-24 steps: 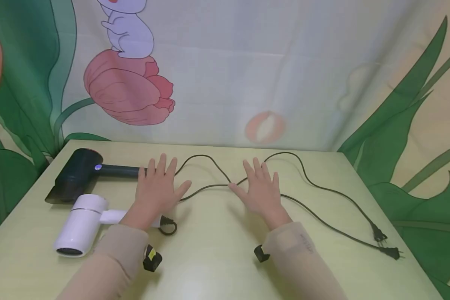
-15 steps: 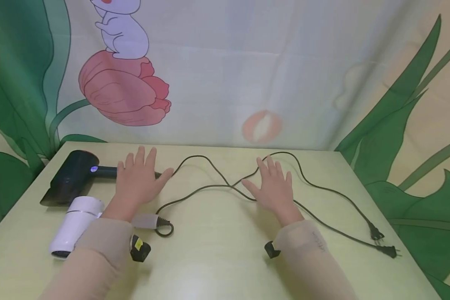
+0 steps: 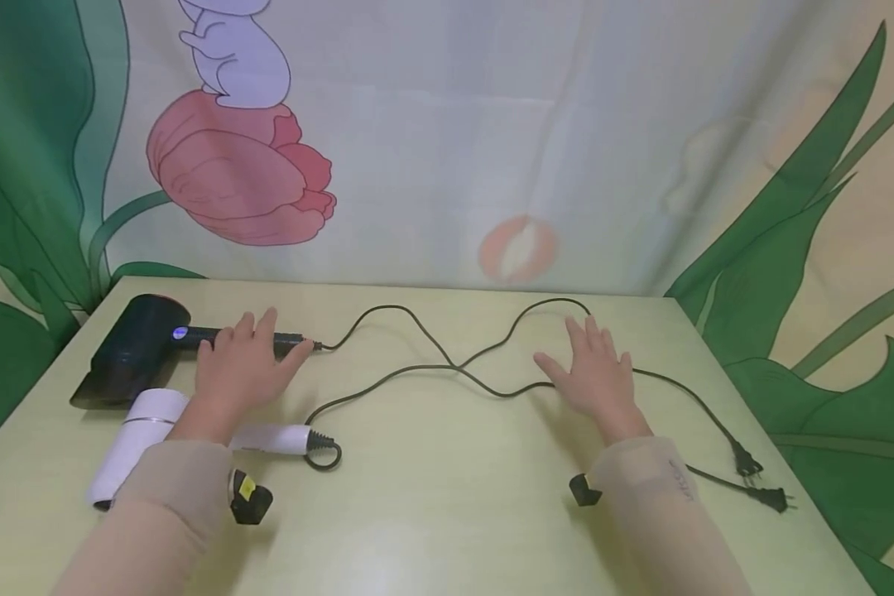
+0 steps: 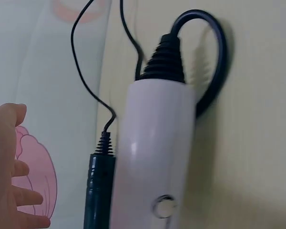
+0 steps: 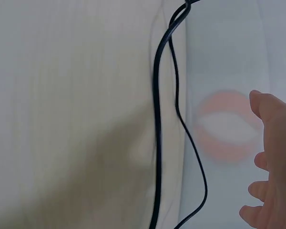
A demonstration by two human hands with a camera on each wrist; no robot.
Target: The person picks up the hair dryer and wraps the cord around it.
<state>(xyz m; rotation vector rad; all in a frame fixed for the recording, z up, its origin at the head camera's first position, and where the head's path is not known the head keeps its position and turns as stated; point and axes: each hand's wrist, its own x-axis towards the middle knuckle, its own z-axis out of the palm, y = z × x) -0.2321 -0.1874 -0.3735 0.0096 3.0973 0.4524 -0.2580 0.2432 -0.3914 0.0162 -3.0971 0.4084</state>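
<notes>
Two hair dryers lie on the left of the table. The dark hair dryer (image 3: 136, 343) is farther back, its handle pointing right; the white hair dryer (image 3: 137, 443) lies nearer, partly hidden by the left forearm. My left hand (image 3: 242, 364) is spread above the two handles, palm down, holding nothing. In the left wrist view, the white handle (image 4: 152, 143) shows apart from the fingers. My right hand (image 3: 596, 372), also spread and holding nothing, hovers over the black power cords (image 3: 458, 367), which cross mid-table. Part of the cords is hidden beneath it.
Two black plugs, one (image 3: 747, 459) just behind the other (image 3: 771, 498), lie near the right edge of the pale table (image 3: 432, 513). A printed curtain (image 3: 417, 165) hangs right behind the table's back edge.
My left hand has moved left, from the handle ends to farther along the handles. My right hand has moved right over the cords. The dryers and plugs stay where they were on the table.
</notes>
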